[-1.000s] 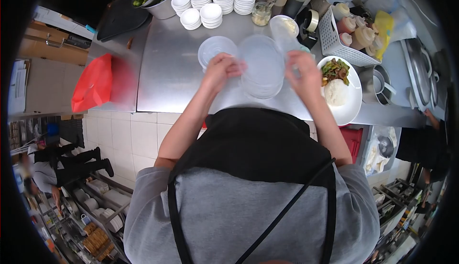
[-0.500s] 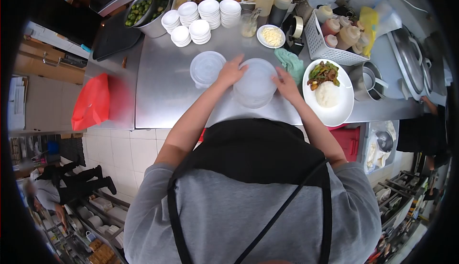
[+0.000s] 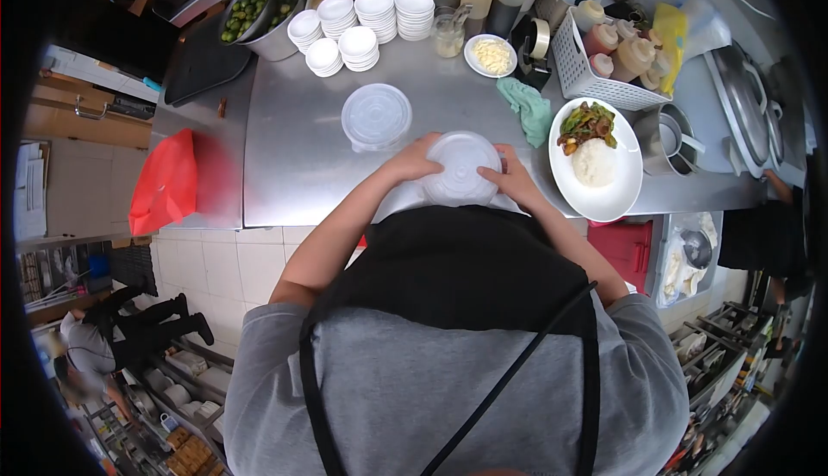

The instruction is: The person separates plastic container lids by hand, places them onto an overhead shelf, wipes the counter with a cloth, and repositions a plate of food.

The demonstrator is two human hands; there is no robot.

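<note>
Near the counter's front edge, a round, translucent plastic container (image 3: 462, 165) with a lid on top sits between my two hands. My left hand (image 3: 416, 160) grips its left side, thumb on the lid's rim. On the right side, my right hand (image 3: 513, 176) has its thumb over the rim and fingers round the edge. What the container holds cannot be made out. A second lidded plastic container (image 3: 377, 117) stands farther back on the left, untouched. An oval white plate (image 3: 628, 178) with rice and a stir-fry lies to the right of my right hand.
Stacks of small white dishes (image 3: 376, 3) stand at the back, beside a pot of green fruit (image 3: 283, 40). A green cloth (image 3: 526, 109), a dish of pale shreds (image 3: 492, 56) and a white basket of bottles (image 3: 595, 88) lie to the right. A red bag (image 3: 164, 184) is left.
My hands have drawn the nearer container towards my body and closed on its rim. The other container and the plate stay in place.
</note>
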